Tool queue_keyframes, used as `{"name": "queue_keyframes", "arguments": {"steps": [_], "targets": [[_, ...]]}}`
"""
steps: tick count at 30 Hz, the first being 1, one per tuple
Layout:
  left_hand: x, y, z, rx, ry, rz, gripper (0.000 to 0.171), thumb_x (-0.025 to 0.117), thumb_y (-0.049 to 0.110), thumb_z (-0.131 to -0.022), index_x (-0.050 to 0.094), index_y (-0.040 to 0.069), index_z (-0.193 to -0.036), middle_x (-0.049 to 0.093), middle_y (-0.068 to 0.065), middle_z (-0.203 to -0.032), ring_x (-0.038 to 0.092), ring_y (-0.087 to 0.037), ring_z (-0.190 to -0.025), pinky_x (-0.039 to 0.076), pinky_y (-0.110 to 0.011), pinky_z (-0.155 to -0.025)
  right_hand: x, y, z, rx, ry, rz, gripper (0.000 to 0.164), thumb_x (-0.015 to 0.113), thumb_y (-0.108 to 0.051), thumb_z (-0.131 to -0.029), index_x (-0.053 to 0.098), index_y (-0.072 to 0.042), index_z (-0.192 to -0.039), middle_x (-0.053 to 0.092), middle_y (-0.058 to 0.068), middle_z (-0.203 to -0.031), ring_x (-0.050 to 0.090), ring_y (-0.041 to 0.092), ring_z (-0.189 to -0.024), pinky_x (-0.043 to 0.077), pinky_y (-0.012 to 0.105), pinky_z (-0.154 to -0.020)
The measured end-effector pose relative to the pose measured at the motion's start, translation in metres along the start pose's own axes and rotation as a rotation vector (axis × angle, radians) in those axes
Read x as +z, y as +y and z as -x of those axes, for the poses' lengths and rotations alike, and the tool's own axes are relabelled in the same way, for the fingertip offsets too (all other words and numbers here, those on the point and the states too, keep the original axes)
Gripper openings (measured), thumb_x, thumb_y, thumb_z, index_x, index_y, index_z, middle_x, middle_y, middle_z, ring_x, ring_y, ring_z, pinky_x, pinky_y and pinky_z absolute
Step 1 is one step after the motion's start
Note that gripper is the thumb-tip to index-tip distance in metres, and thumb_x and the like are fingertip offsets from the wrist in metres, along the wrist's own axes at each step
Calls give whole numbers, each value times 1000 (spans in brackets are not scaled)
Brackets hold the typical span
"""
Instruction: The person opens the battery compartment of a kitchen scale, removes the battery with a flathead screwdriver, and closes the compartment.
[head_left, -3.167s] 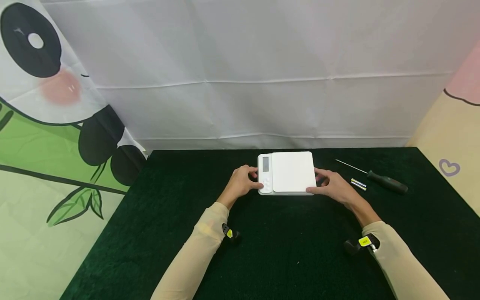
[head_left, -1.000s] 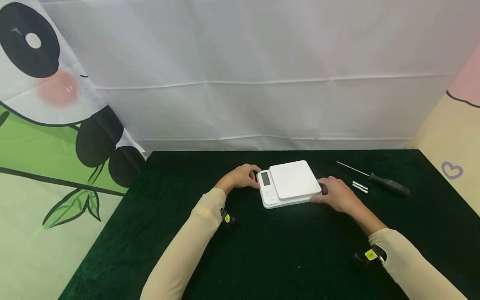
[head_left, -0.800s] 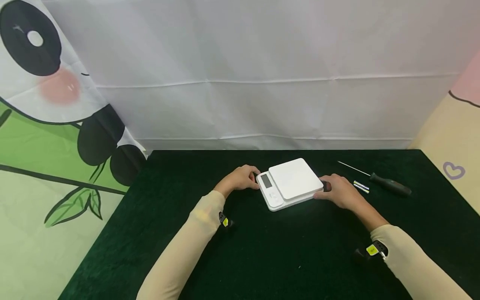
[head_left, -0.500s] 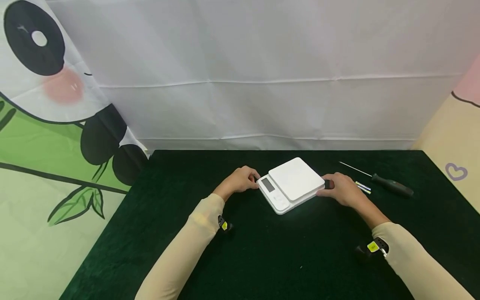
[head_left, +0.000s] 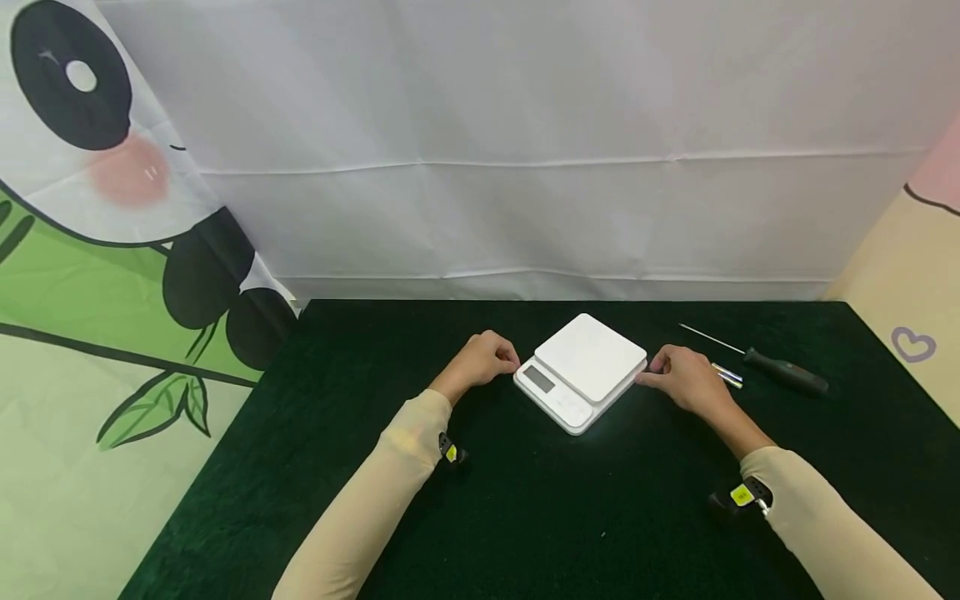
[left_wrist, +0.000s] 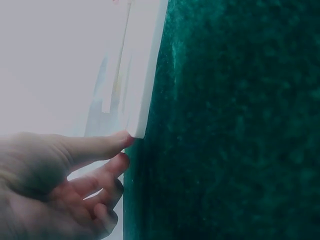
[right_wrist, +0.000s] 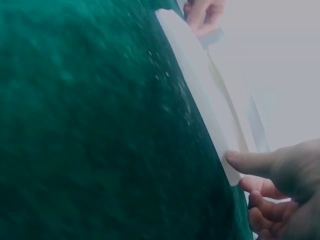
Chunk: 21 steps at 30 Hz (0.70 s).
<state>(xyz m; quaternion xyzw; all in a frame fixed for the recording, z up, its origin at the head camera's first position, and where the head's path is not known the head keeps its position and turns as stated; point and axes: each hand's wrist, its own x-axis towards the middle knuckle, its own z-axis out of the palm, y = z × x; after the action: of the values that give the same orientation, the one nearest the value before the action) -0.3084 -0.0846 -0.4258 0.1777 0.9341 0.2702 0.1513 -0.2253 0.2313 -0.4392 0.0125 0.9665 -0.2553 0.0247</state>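
A white kitchen scale with a small grey display sits turned cornerwise on the dark green cloth. At its left corner, the thumb tip of my left hand meets the edge, with the other fingers curled under; the left wrist view shows the thumb against the scale corner. My right hand pinches the opposite corner between thumb and index finger. From the right wrist view, the right thumb lies on the scale's side wall.
A screwdriver with a dark handle lies right of my right hand, its shaft pointing back left. Beside it are silvery batteries, partly hidden by the hand. A pale cloth backdrop hangs behind the table's rear edge.
The scale has turned between my hands, its display end swinging toward the front. Over the last half second it has turned slightly more and shifted a little left; the right fingers are nearer its corner.
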Motion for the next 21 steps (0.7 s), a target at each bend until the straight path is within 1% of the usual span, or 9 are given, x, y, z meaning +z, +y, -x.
{"name": "queue_keyframes", "arguments": {"steps": [2,4,8,9,12,15,18,21], "targets": [[0,-1,-3,-2,-7,6,11,66,15,-94,74,15,-86,66,-1,-93,55,-18,-87,47,-32,-76,3,-2,3,1,6,-8,36,68,-36,-91,63,-2,-101,55,11,-85,52,21,-71,42,30,-59],[-1,-3,-6,9,-18,11,10,67,15,-93,74,16,-85,65,-1,-92,55,-18,-87,46,-32,-77,5,-6,6,1,1,-11,37,68,-36,-91,64,-2,-102,55,10,-84,52,20,-70,42,30,-59],[-5,-8,-14,67,-51,23,3,72,15,-90,75,15,-90,62,-2,-85,53,-17,-81,43,-29,-73,9,-13,11,15,-22,-17,48,69,-40,-89,62,1,-111,55,11,-89,52,21,-73,42,30,-60],[-6,-9,-15,83,-62,26,4,73,15,-89,75,14,-92,62,-2,-84,52,-17,-79,42,-28,-71,10,-15,12,20,-28,-20,51,70,-41,-88,61,2,-114,55,12,-90,52,21,-74,42,30,-60],[-8,-13,-19,106,-101,29,14,76,15,-86,75,15,-100,61,-3,-81,50,-16,-76,40,-27,-68,10,-19,13,31,-53,-36,61,71,-44,-86,57,4,-119,55,14,-95,53,23,-76,42,31,-61],[-9,-15,-20,99,-141,27,25,77,18,-85,73,17,-109,59,-3,-84,49,-16,-75,40,-27,-66,10,-20,12,22,-80,-41,69,73,-45,-84,53,6,-126,54,17,-99,53,23,-77,43,31,-61],[-9,-15,-19,98,-161,5,36,78,22,-84,69,19,-119,57,-3,-89,48,-16,-75,40,-27,-65,9,-18,11,-15,-95,-32,76,75,-46,-83,49,7,-131,53,18,-102,52,24,-80,43,31,-62],[-7,-14,-16,110,-161,-27,46,79,25,-83,64,21,-127,55,-4,-94,48,-17,-78,41,-27,-66,7,-15,8,-70,-105,-18,81,76,-46,-81,47,7,-135,52,19,-103,50,25,-83,42,31,-64]]}}
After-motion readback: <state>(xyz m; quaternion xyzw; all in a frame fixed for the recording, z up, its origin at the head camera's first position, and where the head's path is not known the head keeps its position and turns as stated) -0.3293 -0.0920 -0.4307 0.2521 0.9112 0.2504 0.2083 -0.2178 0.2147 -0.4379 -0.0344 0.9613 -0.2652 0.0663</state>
